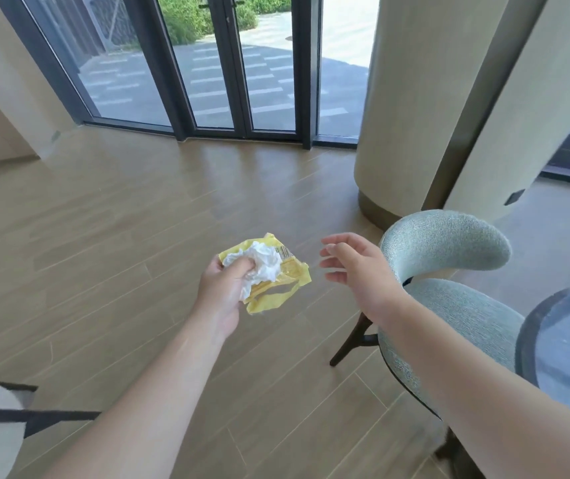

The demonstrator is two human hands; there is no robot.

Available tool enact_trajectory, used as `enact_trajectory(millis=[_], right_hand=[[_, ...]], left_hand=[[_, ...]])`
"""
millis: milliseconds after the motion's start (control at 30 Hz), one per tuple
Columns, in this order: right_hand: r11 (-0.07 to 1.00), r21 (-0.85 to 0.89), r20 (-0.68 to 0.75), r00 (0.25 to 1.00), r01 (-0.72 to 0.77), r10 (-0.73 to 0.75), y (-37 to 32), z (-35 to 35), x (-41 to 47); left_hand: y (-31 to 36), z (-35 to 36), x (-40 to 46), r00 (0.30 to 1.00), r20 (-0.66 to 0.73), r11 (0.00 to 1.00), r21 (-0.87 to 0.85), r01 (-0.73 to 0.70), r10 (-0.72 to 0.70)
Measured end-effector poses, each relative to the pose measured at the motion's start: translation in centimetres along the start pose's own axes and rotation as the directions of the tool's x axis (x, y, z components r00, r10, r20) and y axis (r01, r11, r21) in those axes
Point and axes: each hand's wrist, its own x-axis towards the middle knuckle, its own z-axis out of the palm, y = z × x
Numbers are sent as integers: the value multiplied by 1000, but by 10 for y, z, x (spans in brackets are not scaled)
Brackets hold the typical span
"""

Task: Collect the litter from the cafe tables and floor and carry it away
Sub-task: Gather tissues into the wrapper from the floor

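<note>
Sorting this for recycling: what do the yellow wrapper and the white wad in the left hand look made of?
Yellow wrapper: likely thin glossy plastic film; it shines and carries a printed barcode. White wad: apparently matte tissue paper, softly crumpled.

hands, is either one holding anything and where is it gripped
The left hand grips a crumpled white tissue and a yellow plastic wrapper together at their near left edge. The right hand holds nothing.
</note>
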Motion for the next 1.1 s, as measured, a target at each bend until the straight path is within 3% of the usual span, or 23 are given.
enact_trajectory(millis=[300, 467, 700, 1100], right_hand=[[1000, 1, -186, 982, -17, 17, -1, 21, 97], [997, 73, -319, 946, -31, 52, -10, 62, 166], [999, 40, -407, 912, -29, 43, -31, 120, 246], [1000, 14, -502, 865, 24, -14, -43, 123, 316]], left_hand=[[23, 17, 128, 987, 158, 998, -29, 49, -44], [60, 21, 225, 956, 283, 997, 16, 81, -82], [119, 35, 335, 903, 416, 993, 23, 112, -112], [139, 70, 414, 848, 517, 992, 21, 123, -116]])
